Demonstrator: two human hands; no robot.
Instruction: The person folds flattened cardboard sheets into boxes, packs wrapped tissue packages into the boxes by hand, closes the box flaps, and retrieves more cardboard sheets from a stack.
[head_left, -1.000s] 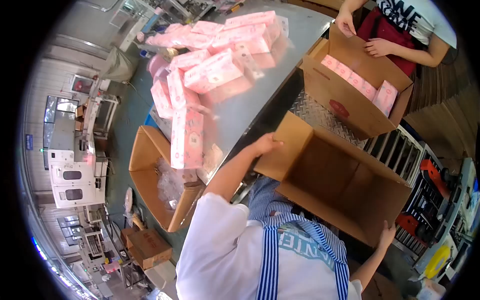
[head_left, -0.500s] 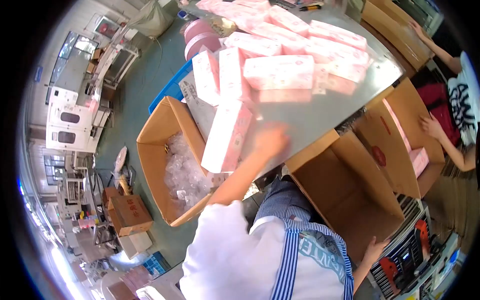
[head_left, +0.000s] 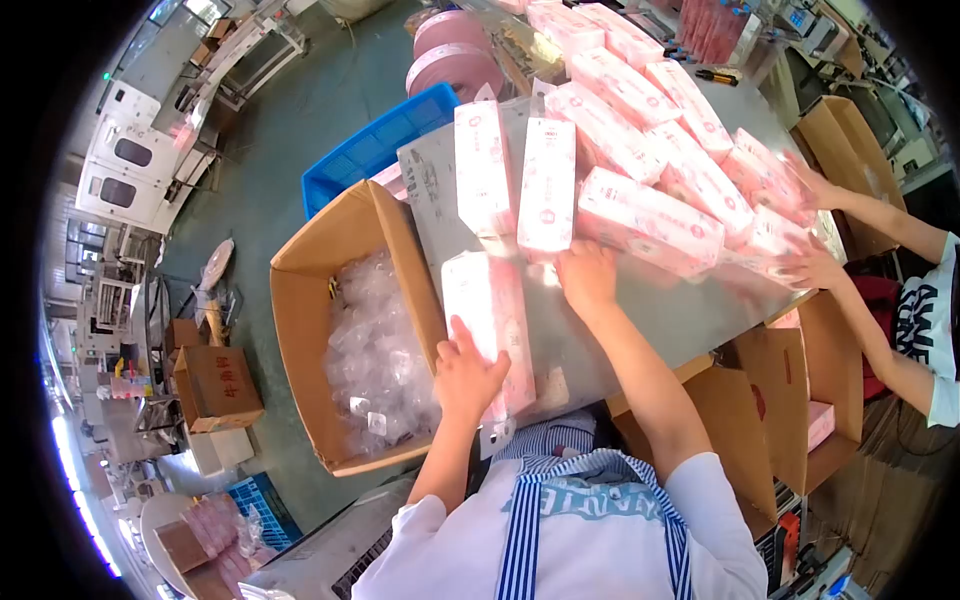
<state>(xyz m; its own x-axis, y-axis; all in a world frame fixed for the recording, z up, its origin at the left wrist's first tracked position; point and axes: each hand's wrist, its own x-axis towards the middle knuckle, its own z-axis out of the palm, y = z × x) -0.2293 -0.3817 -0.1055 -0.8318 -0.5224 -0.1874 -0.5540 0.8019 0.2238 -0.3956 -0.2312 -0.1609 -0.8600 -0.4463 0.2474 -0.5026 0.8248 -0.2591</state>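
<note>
Near the table's front edge, a pink and white tissue pack lies lengthwise toward me. My left hand rests on its near part, fingers spread and thumb apart. My right hand is at the near end of a second tissue pack, its fingers bent against the lower corner. The fingertips there are partly hidden. Beside that pack on the left lies another tissue pack. To the right, one more tissue pack lies slanted in front of a pile of similar packs.
An open carton of clear plastic pieces stands left of the metal table. Behind it is a blue crate; pink rolls stand farther back. At right, a co-worker's hands touch packs above open cartons.
My right hand has come up from beside the carton to a pack on the table. My left hand has moved back onto the nearest pack. The co-worker's hands have moved onto the pile.
</note>
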